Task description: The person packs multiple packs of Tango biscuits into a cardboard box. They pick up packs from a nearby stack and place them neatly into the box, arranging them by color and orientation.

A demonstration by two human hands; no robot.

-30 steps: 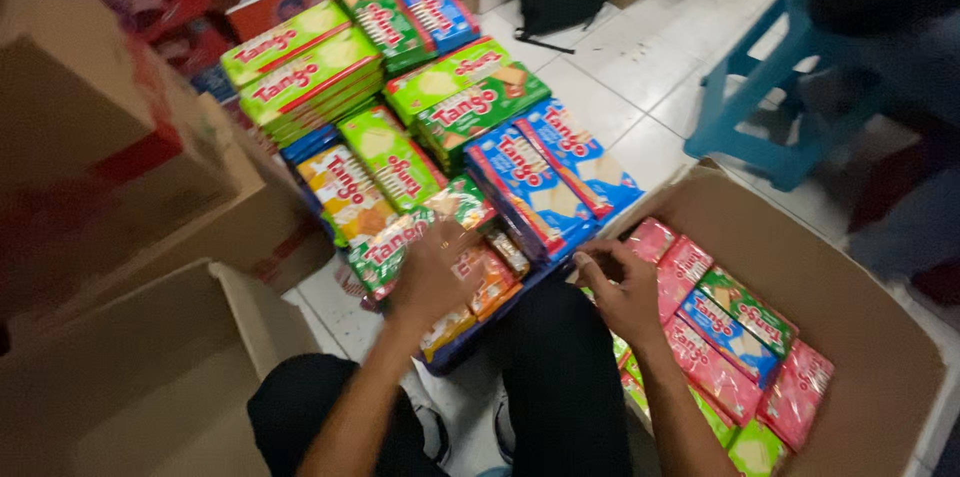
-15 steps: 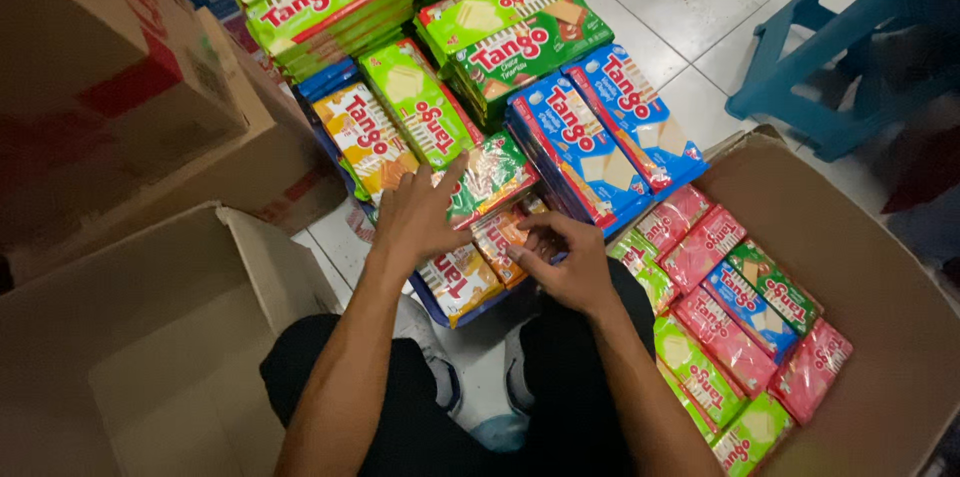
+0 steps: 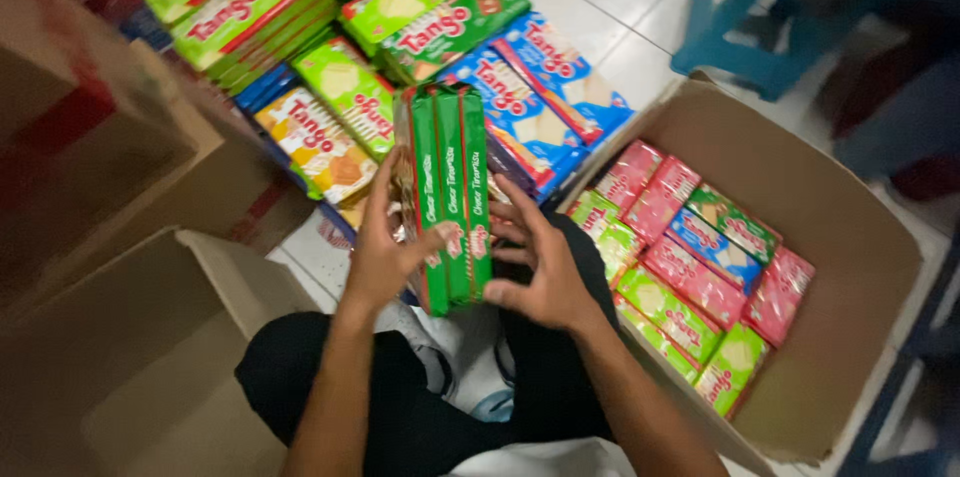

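Both hands clamp a stack of green packs (image 3: 449, 199) between them, held on edge with the narrow sides facing up. The left hand (image 3: 383, 255) presses the stack's left face, fingers (image 3: 378, 199) spread and pointing upward along it, thumb hooked across the lower front. The right hand (image 3: 541, 272) presses the right face with its fingers (image 3: 508, 229) splayed and slightly curled toward the stack. At least three packs are counted in the stack, each dark green with a red edge stripe. The stack is lifted clear of the floor, above the person's knees (image 3: 420, 387), which are clad in black.

Behind the stack, on the white tiled floor (image 3: 590, 22), lies a pile of packs (image 3: 400, 47) in light green, dark green, blue and orange wrappers, several layers deep in places. To the right stands an open box (image 3: 850, 237), partly filled with pink, green and blue packs (image 3: 690, 267) laid flat in rows along its left side; its right portion shows bare cardboard. A second open box (image 3: 130, 357) sits to the person's left. Further cardboard boxes (image 3: 90, 127) rise behind it. A blue stool (image 3: 745, 32) stands at upper right.
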